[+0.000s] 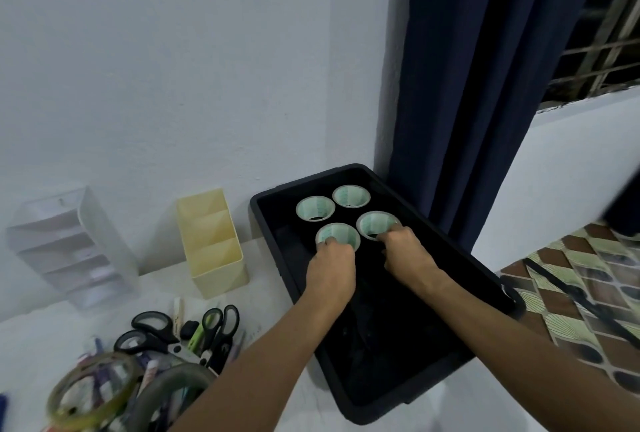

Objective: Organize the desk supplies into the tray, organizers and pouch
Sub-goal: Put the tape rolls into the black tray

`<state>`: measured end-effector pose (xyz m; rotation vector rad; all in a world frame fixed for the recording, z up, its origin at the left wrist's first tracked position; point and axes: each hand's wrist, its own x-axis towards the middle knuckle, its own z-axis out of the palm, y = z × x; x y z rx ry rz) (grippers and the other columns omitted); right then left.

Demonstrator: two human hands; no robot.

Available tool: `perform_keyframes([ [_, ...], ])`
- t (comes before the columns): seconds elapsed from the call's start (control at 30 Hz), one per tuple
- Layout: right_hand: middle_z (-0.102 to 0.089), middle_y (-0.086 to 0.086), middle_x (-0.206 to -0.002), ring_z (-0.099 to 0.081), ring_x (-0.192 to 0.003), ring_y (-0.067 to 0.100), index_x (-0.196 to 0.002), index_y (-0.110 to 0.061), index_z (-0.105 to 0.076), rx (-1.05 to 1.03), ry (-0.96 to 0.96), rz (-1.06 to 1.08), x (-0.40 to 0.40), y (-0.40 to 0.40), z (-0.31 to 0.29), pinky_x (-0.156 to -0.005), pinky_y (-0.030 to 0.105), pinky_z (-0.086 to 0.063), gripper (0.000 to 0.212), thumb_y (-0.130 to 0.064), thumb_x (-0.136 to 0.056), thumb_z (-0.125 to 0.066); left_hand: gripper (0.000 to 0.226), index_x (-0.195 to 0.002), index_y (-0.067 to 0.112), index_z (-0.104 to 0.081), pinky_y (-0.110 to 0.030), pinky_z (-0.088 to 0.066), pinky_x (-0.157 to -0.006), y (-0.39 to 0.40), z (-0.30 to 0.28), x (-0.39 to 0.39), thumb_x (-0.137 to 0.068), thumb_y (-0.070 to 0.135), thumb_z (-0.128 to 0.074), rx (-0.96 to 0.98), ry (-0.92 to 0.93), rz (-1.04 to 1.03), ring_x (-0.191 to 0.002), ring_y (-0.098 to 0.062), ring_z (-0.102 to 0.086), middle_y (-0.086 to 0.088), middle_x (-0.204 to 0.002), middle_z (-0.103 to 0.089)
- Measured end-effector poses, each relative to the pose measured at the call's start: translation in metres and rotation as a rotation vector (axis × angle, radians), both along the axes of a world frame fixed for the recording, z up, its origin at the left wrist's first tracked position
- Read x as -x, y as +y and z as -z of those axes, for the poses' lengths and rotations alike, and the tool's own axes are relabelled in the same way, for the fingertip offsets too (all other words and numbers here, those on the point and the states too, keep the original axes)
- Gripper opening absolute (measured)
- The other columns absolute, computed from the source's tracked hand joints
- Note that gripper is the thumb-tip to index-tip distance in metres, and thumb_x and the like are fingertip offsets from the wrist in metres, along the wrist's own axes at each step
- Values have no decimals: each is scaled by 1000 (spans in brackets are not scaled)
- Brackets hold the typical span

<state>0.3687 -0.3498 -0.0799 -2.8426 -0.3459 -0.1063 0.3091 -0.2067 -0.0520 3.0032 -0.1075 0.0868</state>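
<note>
Two big tape rings (93, 390) sit closest, at the bottom left, on top of a messy pile of pens and black scissors (152, 329) on the white surface (41, 334). Both arms reach into the black tray (460, 251) on the right. Four small tape rolls stand in it in a square. The left hand (330, 268) has its fingers curled over the edge of the near left roll (337, 235). The right hand (405, 249) pinches the edge of the near right roll (375, 223). The two far rolls (332, 204) are not touched. Behind the pile stand a yellow organizer (214, 244) and a white drawer box (69, 244), by the wall
</note>
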Motion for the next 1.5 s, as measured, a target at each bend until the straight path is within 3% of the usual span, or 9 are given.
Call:
perform_keyframes([
  [0.23,-55,15,-118,-53,-103,28,-103,-5,-69,-13,-13,14,-6,-2,6,-85,32,-51,31,7,-80,-51,20,-109,1,-59,-32,-51,-80,5,10,-7,-89,3,-57,64,-9,-73,-104,-26,-51,-18,-124,-43],
  [0.5,-42,12,-138,-52,-119,29,-128,-8,-54,-158,-6,-28,-10,1,9,-102,37,-46,49,-6,-79,-61,29,-114,7,-46,-27,-43,-57,9,15,-11,-89,11,-60,246,-35,-151,-65,-16,-48,-14,-124,-34],
  [0.73,-37,7,-137,-55,-113,27,-117,-6,-57,-179,43,-48,-3,0,5,-95,29,-47,39,-6,-79,-63,37,-114,9,-46,-29,-47,-57,13,18,-18,-82,4,-64,323,4,-185,-68,-18,-52,-11,-124,-29],
  [0.93,-26,6,-144,-53,-117,26,-129,-11,-48,-141,108,-104,0,-3,0,-92,20,-41,56,-7,-76,-67,54,-121,11,-44,-28,-47,-58,15,14,-17,-75,6,-70,277,142,-114,-76,-21,-52,-10,-133,-17],
  [1.07,-12,15,-155,-58,-108,36,-135,-13,-40,-98,62,-27,7,5,-8,-89,38,-51,61,-7,-79,-62,43,-118,9,-50,-38,-55,-72,31,-10,-12,-78,11,-64,283,178,-52,-85,-25,-57,-13,-129,-31],
  [1.17,-40,16,-138,-58,-102,35,-121,-6,-52,-18,-72,-26,15,22,-28,-78,38,-51,40,-13,-82,-59,48,-127,12,-52,-35,-51,-87,64,-39,0,-80,14,-63,257,108,-38,-102,-28,-57,-12,-132,-38],
  [1.27,-62,11,-107,-61,-96,27,-105,-6,-64,-74,-160,-174,33,52,-53,-78,33,-50,27,-22,-83,-59,49,-130,16,-53,-27,-44,-81,110,-70,18,-82,14,-64,227,34,-101,-108,-25,-56,-9,-132,-44],
  [1.4,-63,-2,-84,-55,-69,5,-99,-10,-67,-245,-11,-480,77,115,-80,-65,25,-45,22,-27,-86,-62,42,-124,21,-56,-28,-40,-87,189,-81,63,-83,18,-63,112,78,-230,-120,-22,-49,-5,-135,-49],
  [1.5,-63,-7,-99,-50,-67,-2,-112,-16,-66,-193,120,-683,104,158,-81,-65,15,-38,31,-36,-89,-60,36,-118,23,-60,-26,-40,-85,232,-73,110,-82,19,-64,88,146,-317,-107,-19,-53,-3,-127,-55],
])
